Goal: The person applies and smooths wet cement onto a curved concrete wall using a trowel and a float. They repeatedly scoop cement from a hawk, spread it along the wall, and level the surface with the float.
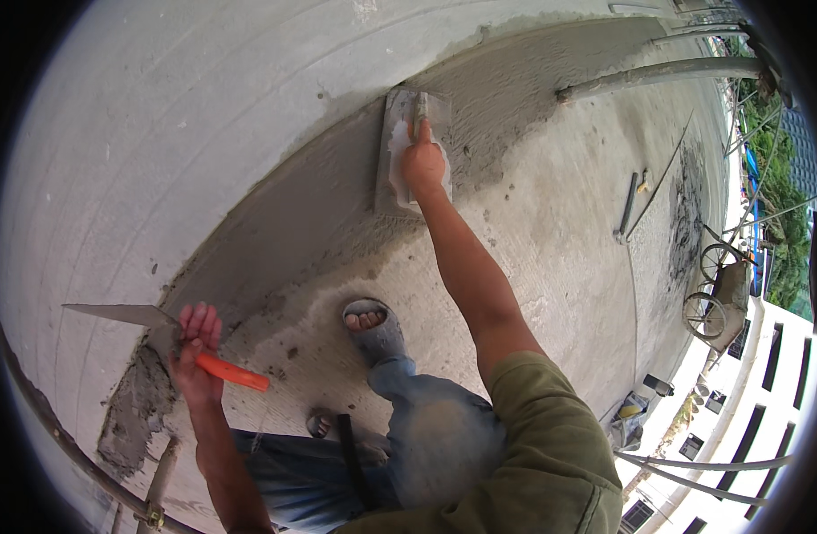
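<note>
The float [392,182] is held by the right grip [424,169], clamped on its handle with the index finger laid along it; its plate is set on the wet mortar [292,191] beside the wall [186,116]. The trowel [123,313] is clamped in the left grip [196,356], its blade pointed leftward. Near the left grip, rough mortar [139,409] is seen by the wall.
</note>
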{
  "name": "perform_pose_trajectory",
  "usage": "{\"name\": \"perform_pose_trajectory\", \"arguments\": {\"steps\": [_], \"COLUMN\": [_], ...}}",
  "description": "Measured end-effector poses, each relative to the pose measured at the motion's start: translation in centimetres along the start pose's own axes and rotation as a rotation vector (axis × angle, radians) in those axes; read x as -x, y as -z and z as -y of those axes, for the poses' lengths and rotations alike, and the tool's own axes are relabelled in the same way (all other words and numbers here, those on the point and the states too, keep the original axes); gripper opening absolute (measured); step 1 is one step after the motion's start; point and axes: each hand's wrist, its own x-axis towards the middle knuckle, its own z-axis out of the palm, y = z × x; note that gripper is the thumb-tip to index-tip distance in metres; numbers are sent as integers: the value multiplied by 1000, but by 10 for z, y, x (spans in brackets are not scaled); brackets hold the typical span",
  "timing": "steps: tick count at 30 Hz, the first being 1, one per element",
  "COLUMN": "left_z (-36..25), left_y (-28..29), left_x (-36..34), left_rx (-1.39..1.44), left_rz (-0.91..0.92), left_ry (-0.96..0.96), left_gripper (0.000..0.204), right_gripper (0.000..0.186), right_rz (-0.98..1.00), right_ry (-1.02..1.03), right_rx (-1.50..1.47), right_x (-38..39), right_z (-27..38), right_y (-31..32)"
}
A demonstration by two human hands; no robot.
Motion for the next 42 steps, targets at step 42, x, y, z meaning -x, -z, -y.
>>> {"name": "perform_pose_trajectory", "arguments": {"steps": [42], "left_z": [11], "left_y": [-24], "left_x": [9], "left_rx": [62], "left_rz": [51], "left_ry": [80], "left_gripper": [45], "right_gripper": [49], "right_rz": [59], "right_ry": [375], "right_rx": [-492], "right_x": [160], "right_z": [30], "right_y": [37]}}
